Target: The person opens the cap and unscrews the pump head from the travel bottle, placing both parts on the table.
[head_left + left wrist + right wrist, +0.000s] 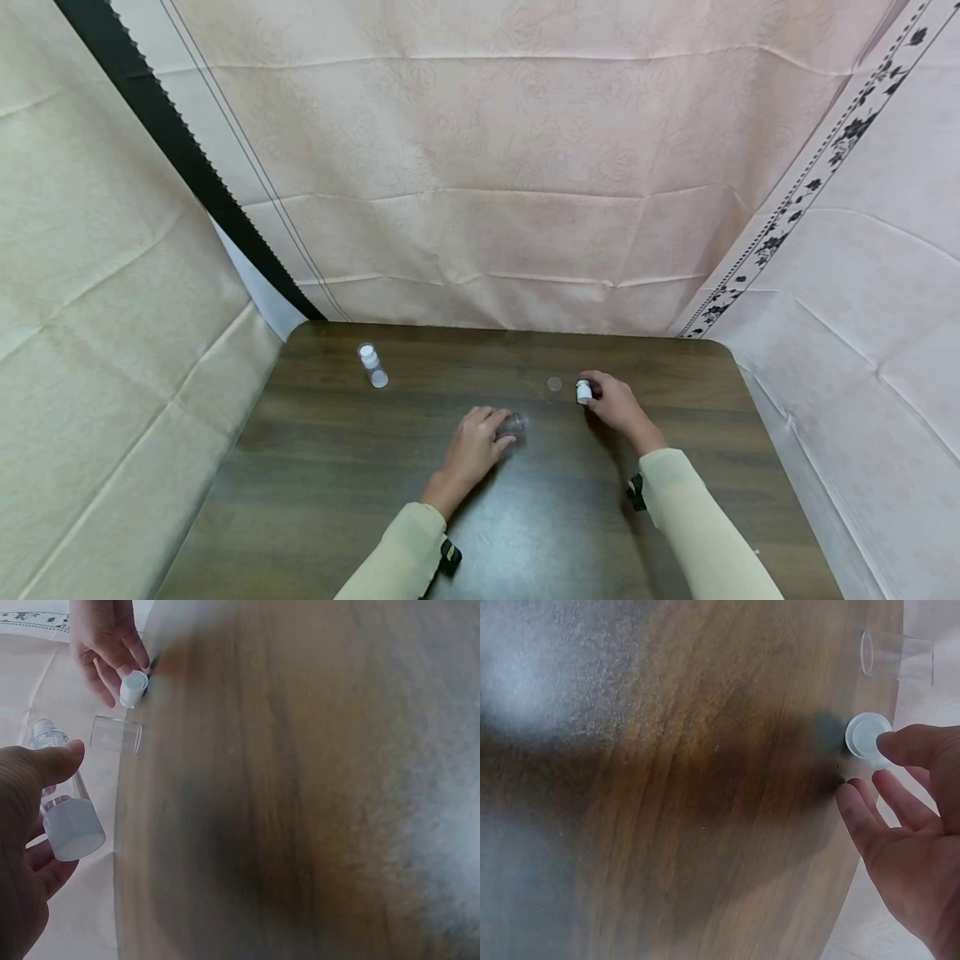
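My left hand [474, 440] grips a clear bottle [75, 787] with a white base, held above the table; in the left wrist view the bottle is tilted, its clear neck away from the base. Farther right, my right hand [617, 405] has its thumb and fingertips at a small white pump top [584, 392] at the tabletop. In the right wrist view the thumb touches the pump top [868, 737], while the other fingers spread loosely below. A clear cylindrical cap [116, 734] stands on the table between the hands, left of the pump top.
Another clear bottle with a white top [372, 365] is at the table's back left. The brown wooden table [315, 483] has rounded back corners. Pale patterned cloth [480, 167] hangs behind it and along both sides. Black bands [636, 492] sit on both wrists.
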A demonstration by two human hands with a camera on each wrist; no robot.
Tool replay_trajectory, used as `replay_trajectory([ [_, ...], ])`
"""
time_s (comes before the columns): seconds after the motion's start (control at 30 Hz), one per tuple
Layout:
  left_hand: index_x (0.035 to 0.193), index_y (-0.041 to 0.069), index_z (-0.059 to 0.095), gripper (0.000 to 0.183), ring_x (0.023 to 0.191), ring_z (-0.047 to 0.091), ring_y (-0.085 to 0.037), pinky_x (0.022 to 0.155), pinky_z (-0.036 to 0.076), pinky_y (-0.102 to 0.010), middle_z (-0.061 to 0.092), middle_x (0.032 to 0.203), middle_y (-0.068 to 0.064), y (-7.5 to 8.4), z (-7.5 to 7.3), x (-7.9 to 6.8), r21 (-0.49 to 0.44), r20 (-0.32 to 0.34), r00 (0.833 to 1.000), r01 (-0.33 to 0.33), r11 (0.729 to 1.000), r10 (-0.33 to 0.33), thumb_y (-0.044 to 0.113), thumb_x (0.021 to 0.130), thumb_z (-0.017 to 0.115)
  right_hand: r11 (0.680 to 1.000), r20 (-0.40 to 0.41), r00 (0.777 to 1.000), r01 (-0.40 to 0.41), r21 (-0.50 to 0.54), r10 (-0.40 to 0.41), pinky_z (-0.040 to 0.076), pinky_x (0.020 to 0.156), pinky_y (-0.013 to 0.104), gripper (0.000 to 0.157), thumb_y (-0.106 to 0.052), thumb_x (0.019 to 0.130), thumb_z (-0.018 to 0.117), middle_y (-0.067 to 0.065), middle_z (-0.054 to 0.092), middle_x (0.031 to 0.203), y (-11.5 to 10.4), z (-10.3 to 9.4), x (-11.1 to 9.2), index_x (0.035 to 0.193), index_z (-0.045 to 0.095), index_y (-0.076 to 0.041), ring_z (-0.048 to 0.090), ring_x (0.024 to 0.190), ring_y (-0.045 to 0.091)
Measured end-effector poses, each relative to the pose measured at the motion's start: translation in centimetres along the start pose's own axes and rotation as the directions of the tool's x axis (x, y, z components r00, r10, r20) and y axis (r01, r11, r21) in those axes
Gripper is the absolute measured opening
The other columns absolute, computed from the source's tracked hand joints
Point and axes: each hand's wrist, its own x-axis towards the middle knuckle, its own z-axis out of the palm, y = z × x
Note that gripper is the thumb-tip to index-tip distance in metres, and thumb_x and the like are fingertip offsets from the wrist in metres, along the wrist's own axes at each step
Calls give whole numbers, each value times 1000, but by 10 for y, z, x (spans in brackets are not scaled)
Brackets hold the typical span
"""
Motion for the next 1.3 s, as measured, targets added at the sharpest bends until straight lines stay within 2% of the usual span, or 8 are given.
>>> replay_trajectory([
  [0.23, 113, 9, 76, 39, 89, 70, -20, 76, 60, -32, 75, 102, -7, -2, -4, 7, -8, -36, 999, -13, 1000, 13, 24, 80, 90, 1000, -32, 999, 27, 14, -26, 51, 101, 57, 53, -1, 95, 68, 24, 60, 140, 0, -1, -9, 146, 53, 0, 63, 122, 40],
  [0.53, 116, 5, 74, 38, 93, 73, -22, 78, 62, -33, 75, 105, -11, -6, -7, 20, -52, -22, 1000, 20, 998, -21, 21, 83, 88, 999, -103, 994, 42, 17, -40, 50, 103, 58, 58, -6, 95, 70, 24, 52, 147, -5, -4, -27, 149, 49, -4, 57, 129, 43],
  [0.77, 112, 2, 72, 36, 97, 74, -26, 81, 62, -35, 74, 107, -14, -11, -1, 36, -134, -57, 998, 32, 990, -39, 15, 82, 88, 996, -178, 980, 92, -9, -92, 41, 110, 63, 61, -10, 94, 74, 27, 48, 150, -13, -3, -41, 148, 47, 0, 47, 138, 45],
  [0.87, 111, 2, 71, 36, 97, 74, -28, 81, 62, -37, 74, 106, -15, -14, 2, 42, -158, -70, 996, 43, 987, -54, 13, 81, 89, 992, -217, 968, 127, -11, -127, 40, 111, 63, 62, -11, 93, 75, 26, 49, 149, -16, 0, -48, 147, 47, 1, 47, 139, 45],
  [0.97, 110, 3, 70, 37, 97, 73, -27, 82, 62, -37, 74, 105, -14, -17, 5, 47, -170, -62, 994, 74, 983, -86, 13, 81, 89, 983, -263, 947, 182, -29, -183, 42, 110, 61, 62, -11, 92, 76, 27, 52, 146, -19, 6, -55, 145, 49, 3, 50, 135, 44],
  [1.1, 112, 5, 69, 37, 99, 73, -24, 84, 61, -36, 75, 107, -11, -20, 10, 55, -196, -20, 988, 145, 970, -152, 15, 82, 89, 967, -305, 918, 244, -67, -253, 45, 107, 60, 61, -11, 91, 78, 26, 56, 142, -23, 14, -65, 143, 51, 4, 54, 131, 43],
  [1.2, 114, 6, 68, 38, 100, 73, -24, 85, 61, -36, 75, 109, -10, -23, 14, 62, -222, 23, 978, 209, 953, -209, 16, 83, 88, 954, -313, 901, 287, -93, -301, 47, 105, 60, 59, -10, 90, 79, 25, 58, 140, -25, 20, -71, 141, 53, 5, 56, 129, 43],
  [1.3, 116, 7, 68, 37, 101, 73, -24, 86, 61, -38, 75, 109, -10, -25, 17, 69, -258, 66, 960, 279, 925, -272, 18, 85, 87, 937, -310, 884, 328, -120, -349, 47, 104, 60, 57, -9, 89, 80, 24, 60, 138, -26, 25, -77, 139, 56, 3, 56, 129, 42],
])
